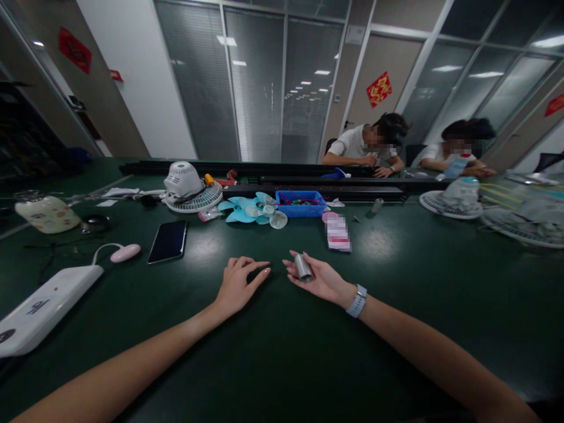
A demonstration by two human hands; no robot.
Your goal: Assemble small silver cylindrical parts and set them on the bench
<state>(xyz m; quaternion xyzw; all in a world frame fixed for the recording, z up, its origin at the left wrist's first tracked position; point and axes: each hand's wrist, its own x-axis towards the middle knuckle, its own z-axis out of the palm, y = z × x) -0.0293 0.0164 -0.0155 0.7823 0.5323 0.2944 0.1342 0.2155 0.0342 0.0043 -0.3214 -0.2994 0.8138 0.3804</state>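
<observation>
My right hand [324,283], palm turned up and with a grey watch band at the wrist, holds a short silver metal cylinder [304,267]. The cylinder's near end shows a dark opening, and it rests on the fingers beside the thumb. My left hand [240,282] hovers at or just above the green table [264,364]; I cannot tell if it touches. Its fingers are apart and hold nothing, and the index finger and thumb point toward the right hand. A dark-screened phone [168,241] lies to the left of that hand.
Beyond my hands are light-blue fan blades [247,208], a blue bin [301,203] of small parts, and a pink-and-white packet [337,233]. White fan parts [192,191] stand at back left, a white power strip [48,308] at left. Two people sit across the table.
</observation>
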